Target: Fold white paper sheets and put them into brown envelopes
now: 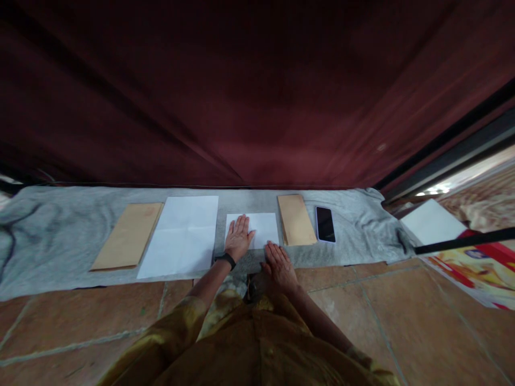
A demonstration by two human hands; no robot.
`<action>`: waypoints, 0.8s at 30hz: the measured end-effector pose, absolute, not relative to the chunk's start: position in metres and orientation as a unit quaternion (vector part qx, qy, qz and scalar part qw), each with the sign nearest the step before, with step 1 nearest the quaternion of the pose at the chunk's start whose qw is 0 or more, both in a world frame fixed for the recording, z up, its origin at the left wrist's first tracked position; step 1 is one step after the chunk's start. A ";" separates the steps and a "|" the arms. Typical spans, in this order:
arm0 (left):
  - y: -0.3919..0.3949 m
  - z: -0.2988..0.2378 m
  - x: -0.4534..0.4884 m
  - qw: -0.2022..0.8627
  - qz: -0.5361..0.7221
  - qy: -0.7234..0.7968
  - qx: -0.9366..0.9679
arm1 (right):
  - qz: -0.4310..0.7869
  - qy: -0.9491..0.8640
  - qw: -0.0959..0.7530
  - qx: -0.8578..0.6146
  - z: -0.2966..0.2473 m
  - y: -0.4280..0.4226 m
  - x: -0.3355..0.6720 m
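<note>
My left hand (pixel 238 236) lies flat and open on the left part of a small folded white paper (pixel 263 228) on a grey cloth (pixel 52 236). My right hand (pixel 279 264) rests flat, fingers spread, on the cloth at the paper's near right corner. A black band sits on my left wrist. To the left lies a larger white sheet (pixel 181 235) with fold creases, and further left a brown envelope (pixel 127 236). Right of the small paper lies another brown envelope (pixel 296 219).
A black phone (pixel 325 223) lies on the cloth right of the envelope. A dark red curtain (pixel 257 91) hangs behind. A white sheet (pixel 432 221), a black bar (pixel 466 240) and a colourful printed box (pixel 475 268) lie at the right. Terracotta floor tiles (pixel 402 316) are in front.
</note>
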State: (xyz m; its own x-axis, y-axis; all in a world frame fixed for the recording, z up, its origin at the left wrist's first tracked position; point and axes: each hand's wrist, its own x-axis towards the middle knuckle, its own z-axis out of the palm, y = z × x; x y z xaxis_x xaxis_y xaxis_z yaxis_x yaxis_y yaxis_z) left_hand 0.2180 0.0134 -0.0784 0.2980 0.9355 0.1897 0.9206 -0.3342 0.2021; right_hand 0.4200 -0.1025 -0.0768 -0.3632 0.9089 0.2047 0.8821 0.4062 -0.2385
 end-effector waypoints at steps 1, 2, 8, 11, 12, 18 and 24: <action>0.013 -0.079 0.218 0.027 0.143 0.578 0.803 | 0.045 -0.824 0.156 -0.543 -0.076 -0.103 0.420; 0.011 -0.079 0.217 0.027 0.150 0.579 0.801 | 0.048 -0.822 0.159 -0.545 -0.075 -0.103 0.419; -0.003 -0.080 0.219 0.022 0.160 0.586 0.794 | 0.065 -0.799 0.202 -0.563 -0.069 -0.084 0.405; -0.007 -0.080 0.219 0.025 0.145 0.590 0.794 | 0.079 -0.799 0.220 -0.553 -0.068 -0.060 0.391; -0.007 -0.080 0.219 0.027 0.142 0.590 0.794 | 0.082 -0.796 0.222 -0.557 -0.067 -0.051 0.386; -0.009 -0.076 0.218 0.026 0.144 0.583 0.799 | 0.084 -0.799 0.191 -0.564 -0.068 -0.009 0.364; -0.011 -0.071 0.221 0.029 0.123 0.596 0.793 | 0.076 -0.802 0.173 -0.567 -0.068 -0.003 0.366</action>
